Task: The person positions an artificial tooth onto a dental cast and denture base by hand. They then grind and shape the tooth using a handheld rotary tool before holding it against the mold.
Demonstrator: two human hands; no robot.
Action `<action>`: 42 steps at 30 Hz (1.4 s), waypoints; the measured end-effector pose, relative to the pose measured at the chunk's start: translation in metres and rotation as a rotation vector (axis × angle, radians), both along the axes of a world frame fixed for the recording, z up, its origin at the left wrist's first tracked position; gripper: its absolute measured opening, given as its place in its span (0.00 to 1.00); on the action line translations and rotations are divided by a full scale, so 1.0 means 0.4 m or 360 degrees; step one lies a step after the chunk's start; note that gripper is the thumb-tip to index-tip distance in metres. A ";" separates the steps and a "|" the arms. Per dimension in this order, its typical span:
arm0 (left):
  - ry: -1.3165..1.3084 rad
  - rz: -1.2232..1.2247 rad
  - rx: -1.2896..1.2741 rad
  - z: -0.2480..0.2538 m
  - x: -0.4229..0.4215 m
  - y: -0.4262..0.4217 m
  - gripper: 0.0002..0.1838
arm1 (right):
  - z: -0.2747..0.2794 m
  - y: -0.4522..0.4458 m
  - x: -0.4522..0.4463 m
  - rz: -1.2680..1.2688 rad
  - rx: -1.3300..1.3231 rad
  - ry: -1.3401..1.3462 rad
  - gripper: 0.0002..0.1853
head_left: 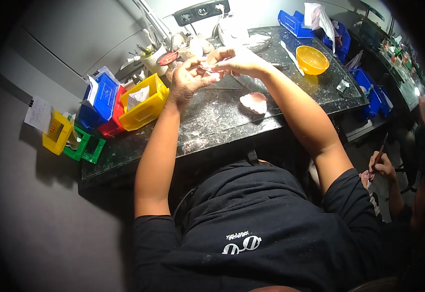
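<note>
Above the bench, under the bright lamp, my left hand (187,82) and my right hand (234,62) meet with fingertips pinched together. Between them is a small pale piece (206,68), mostly covered by the fingers and too small to name. Both hands are closed around it. Below my right forearm, a pinkish plaster dental cast (254,102) lies on the dark bench top (207,114). A thin metal instrument (221,88) rests behind my left hand's fingers. Just left of that hand stands a round red-faced object (168,59).
Yellow (147,108), red (111,127) and blue (97,100) bins line the left side. A tool cup (155,62) stands behind. On the right are a yellow mixing bowl (312,61), a white spatula (292,57) and blue bins (296,24). A co-worker's hand (382,165) holds a slim tool.
</note>
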State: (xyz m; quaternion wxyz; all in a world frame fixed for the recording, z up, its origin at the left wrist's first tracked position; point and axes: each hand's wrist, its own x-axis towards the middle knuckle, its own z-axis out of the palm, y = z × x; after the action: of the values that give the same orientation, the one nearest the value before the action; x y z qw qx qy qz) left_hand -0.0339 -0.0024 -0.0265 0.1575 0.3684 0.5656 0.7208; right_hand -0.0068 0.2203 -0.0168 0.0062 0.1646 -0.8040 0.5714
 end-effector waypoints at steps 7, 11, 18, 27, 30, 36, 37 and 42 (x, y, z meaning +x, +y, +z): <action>0.0522 0.0221 -0.0461 -0.066 -0.045 0.003 0.37 | -0.016 0.000 -0.017 -0.0272 0.0583 0.0548 0.15; 0.0750 0.0464 -0.0465 -0.054 -0.048 0.000 0.32 | -0.019 -0.012 -0.015 -0.0252 0.0541 0.0616 0.14; 0.0564 0.0650 -0.0142 -0.081 -0.076 0.021 0.07 | -0.025 -0.049 -0.011 -0.0174 0.0298 0.0687 0.09; 0.0423 0.0575 0.0021 -0.073 -0.076 0.019 0.04 | -0.036 0.048 -0.036 -0.0860 0.0989 0.0739 0.14; 0.0361 0.0586 0.0040 -0.065 -0.071 0.014 0.04 | -0.019 0.096 -0.022 -0.0685 0.1236 0.0333 0.16; 0.0145 0.0559 0.0221 -0.065 -0.077 0.018 0.04 | 0.018 0.119 0.015 -0.0499 0.1205 0.0205 0.18; 0.0146 0.0559 0.0217 -0.064 -0.075 0.018 0.04 | 0.018 0.123 0.020 -0.0367 0.1242 0.0225 0.18; 0.0108 0.0518 0.0200 -0.052 -0.063 0.015 0.08 | -0.026 0.125 -0.022 -0.0427 0.1371 0.0242 0.13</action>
State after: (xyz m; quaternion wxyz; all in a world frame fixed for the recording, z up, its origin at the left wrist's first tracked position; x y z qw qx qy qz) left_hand -0.0592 0.0035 -0.0472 -0.0038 0.3054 0.5765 0.7579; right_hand -0.0156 0.2705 -0.0273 0.0701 0.0882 -0.9797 0.1655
